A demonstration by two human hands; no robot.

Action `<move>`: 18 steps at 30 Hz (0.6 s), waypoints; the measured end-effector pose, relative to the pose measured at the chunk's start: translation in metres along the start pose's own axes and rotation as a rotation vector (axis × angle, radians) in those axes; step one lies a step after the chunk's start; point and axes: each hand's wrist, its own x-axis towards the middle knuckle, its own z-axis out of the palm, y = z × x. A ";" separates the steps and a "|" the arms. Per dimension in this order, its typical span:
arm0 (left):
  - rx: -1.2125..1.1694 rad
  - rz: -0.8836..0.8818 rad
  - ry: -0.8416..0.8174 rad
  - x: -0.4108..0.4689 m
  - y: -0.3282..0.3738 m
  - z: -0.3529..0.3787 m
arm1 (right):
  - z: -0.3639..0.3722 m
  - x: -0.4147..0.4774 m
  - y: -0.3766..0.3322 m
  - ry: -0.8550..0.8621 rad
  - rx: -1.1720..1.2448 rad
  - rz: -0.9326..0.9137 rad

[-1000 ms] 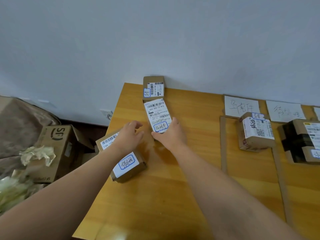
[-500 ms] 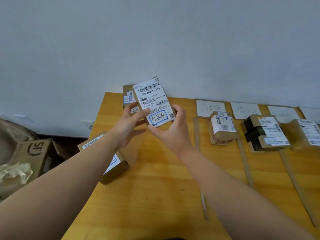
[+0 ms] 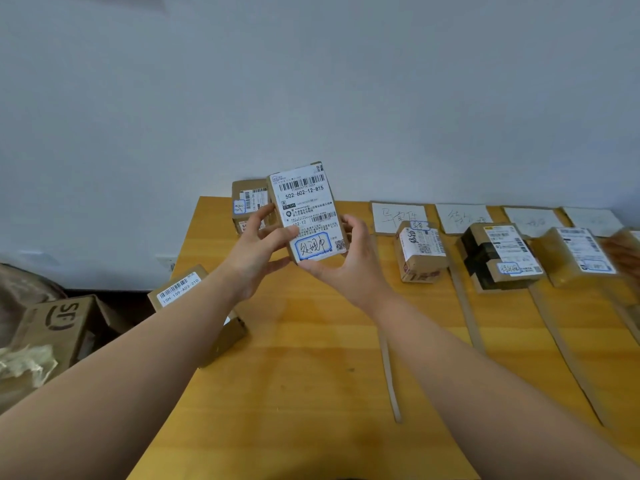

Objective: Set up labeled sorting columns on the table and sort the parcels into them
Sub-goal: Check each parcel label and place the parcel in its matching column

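Both hands hold a flat cardboard parcel point(image 3: 304, 209) upright above the wooden table point(image 3: 311, 375), its white shipping label facing me with a blue-circled handwritten mark at the bottom. My left hand point(image 3: 258, 252) grips its left edge, my right hand point(image 3: 349, 261) its lower right. Behind it a small parcel point(image 3: 247, 199) stands against the wall. Another parcel point(image 3: 180, 287) lies at the table's left edge, partly under my left forearm. To the right, white label cards point(image 3: 398, 216) head columns marked by cardboard strips point(image 3: 389, 375), with a parcel point(image 3: 420, 252), a black-taped parcel point(image 3: 498, 256) and a padded parcel point(image 3: 578, 254) in them.
A white wall runs behind the table. On the floor at the left stand an open SF carton point(image 3: 55, 327) and crumpled packing paper point(image 3: 24, 362). A blurred hand-like shape point(image 3: 625, 252) shows at the right edge.
The parcel was lifted off the table and tilted upright toward me; over the last half second it stays held in both hands while the view shifted slightly.
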 end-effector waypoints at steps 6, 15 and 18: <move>0.021 0.014 -0.008 -0.005 0.000 0.013 | -0.016 -0.008 0.006 -0.021 0.072 0.034; 0.082 0.018 -0.115 -0.009 -0.001 0.081 | -0.089 -0.031 0.020 0.056 0.123 0.108; 0.099 0.029 -0.147 -0.013 -0.005 0.117 | -0.125 -0.043 0.028 0.081 0.151 0.118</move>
